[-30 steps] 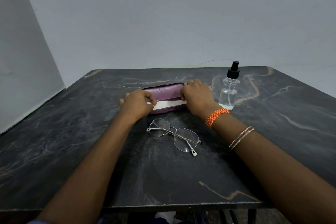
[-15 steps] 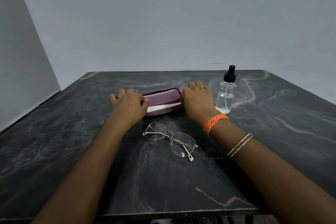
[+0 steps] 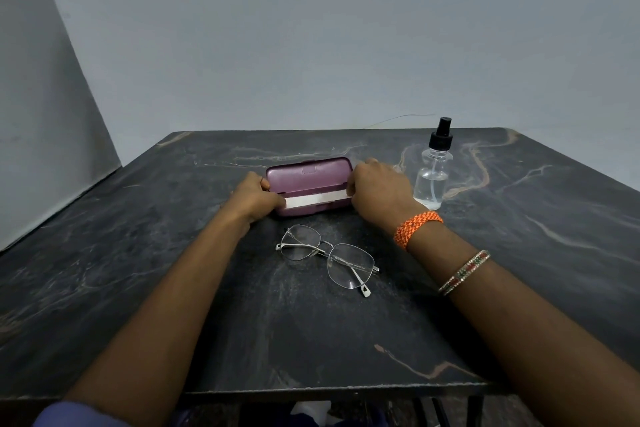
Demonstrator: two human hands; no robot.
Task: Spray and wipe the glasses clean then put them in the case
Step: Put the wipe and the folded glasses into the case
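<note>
Both hands on purple glasses case (image 3: 308, 177), lid up, white cloth (image 3: 317, 199) inside. Left hand (image 3: 254, 199) fingers curl round left end, right hand (image 3: 375, 192) pinches right end. Glasses (image 3: 327, 256) folded on tabletop (image 3: 173, 288), just near of case, long axis left-right, between both hands. Spray bottle (image 3: 434, 172) right, untouched.

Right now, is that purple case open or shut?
Open. The case has its lid raised, showing the inside and a white strip within; the left hand and right hand grip its ends.
</note>
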